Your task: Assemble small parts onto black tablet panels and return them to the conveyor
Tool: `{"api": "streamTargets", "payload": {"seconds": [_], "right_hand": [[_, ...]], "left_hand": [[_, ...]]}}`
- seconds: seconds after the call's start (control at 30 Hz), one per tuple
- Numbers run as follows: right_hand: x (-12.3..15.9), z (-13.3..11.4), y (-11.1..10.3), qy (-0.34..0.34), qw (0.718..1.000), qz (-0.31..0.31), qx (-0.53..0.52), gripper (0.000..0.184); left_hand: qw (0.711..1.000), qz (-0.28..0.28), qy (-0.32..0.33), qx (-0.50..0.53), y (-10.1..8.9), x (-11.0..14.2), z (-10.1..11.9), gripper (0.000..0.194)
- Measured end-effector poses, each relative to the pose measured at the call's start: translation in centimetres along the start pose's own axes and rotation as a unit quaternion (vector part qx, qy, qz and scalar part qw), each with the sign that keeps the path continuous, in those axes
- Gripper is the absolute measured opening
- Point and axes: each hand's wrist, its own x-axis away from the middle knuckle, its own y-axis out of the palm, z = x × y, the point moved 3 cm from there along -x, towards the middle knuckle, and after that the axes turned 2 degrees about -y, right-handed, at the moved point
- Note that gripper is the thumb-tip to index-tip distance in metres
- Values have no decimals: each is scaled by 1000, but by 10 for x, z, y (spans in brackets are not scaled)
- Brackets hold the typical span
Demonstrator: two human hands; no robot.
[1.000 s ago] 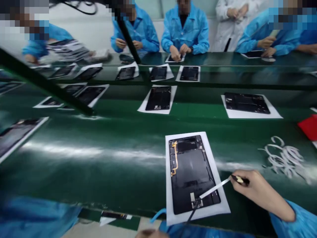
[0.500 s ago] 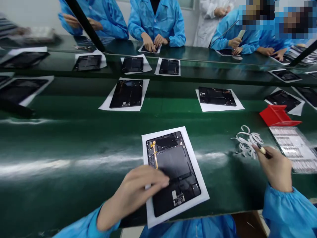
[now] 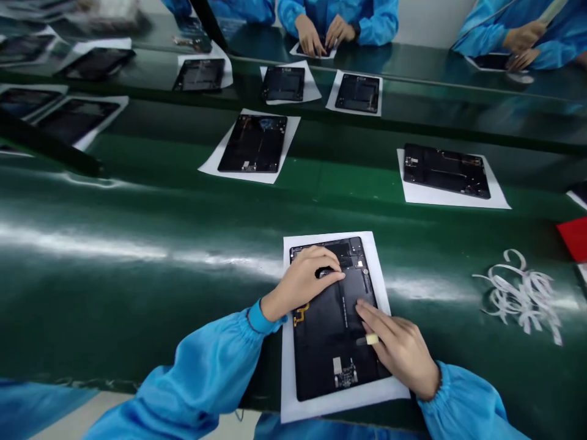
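Observation:
An opened tablet (image 3: pixel 321 342), its dark inside facing up, lies on a white sheet (image 3: pixel 290 391) in front of me. My left hand (image 3: pixel 307 278) is over its upper left part. Thumb and fingertips come together above the casing; whatever they pinch, if anything, is hidden. From the right, my right hand (image 3: pixel 398 348) reaches over the tablet with two fingers extended toward its middle. A small tool with a cream collar (image 3: pixel 372 339) and dark tip is held under those fingers. An orange flex cable (image 3: pixel 300 315) shows at the tablet's left edge, below my left wrist.
Curled white strips (image 3: pixel 523 290) lie to the right, with a red holder (image 3: pixel 575 238) beyond. Further opened tablets on sheets, such as one tablet (image 3: pixel 254 143) and another tablet (image 3: pixel 447 171), lie ahead. Across the bench, co-workers' hands (image 3: pixel 323 36) work on a device.
My right hand has come from the white strips to the tablet, bringing the small tool. My left hand has moved up over the tablet's upper part. The orange cable shows lower. The view has shifted.

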Motion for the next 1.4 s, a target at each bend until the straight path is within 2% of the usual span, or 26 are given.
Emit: {"api": "streamTargets", "payload": {"seconds": [0.13, 0.5, 0.63, 0.73, 0.83, 0.93, 1.03, 1.13, 1.27, 1.33, 1.4], "right_hand": [[7, 4, 0, 0, 1000, -9, -12, 53], [13, 6, 4, 1, 998, -50, -25, 62], [12, 7, 4, -7, 999, -47, -23, 59], [8, 1, -1, -15, 999, -33, 5, 48], [6, -13, -10, -47, 997, -13, 62, 38], [6, -29, -13, -115, 989, 3, 91, 30], [2, -29, -8, -149, 982, -24, 111, 30], [-13, -13, -2, -117, 986, -49, 104, 40], [-44, 9, 2, -65, 994, -62, 65, 54], [-54, 14, 2, -54, 995, -67, 54, 57], [-55, 17, 0, -49, 997, -56, 38, 57]], "left_hand": [[999, -5, -6, -35, 2, 0, 1, 7], [999, -17, -6, -28, 2, 1, -2, 8], [999, -20, -1, -39, 3, 2, -3, 8], [999, -18, 2, -42, 3, 2, -4, 6], [999, -4, 4, -46, 3, 3, -5, 15], [998, 6, 14, -53, 4, 5, -6, 17], [998, 14, 19, -53, 5, 6, -6, 15], [999, 46, 2, -18, 3, 5, -5, 12], [991, 121, -37, 48, -4, 3, -1, 9], [983, 169, -55, 55, -8, 9, 2, 10], [968, 219, -101, 66, -14, 27, 5, 19]]}}
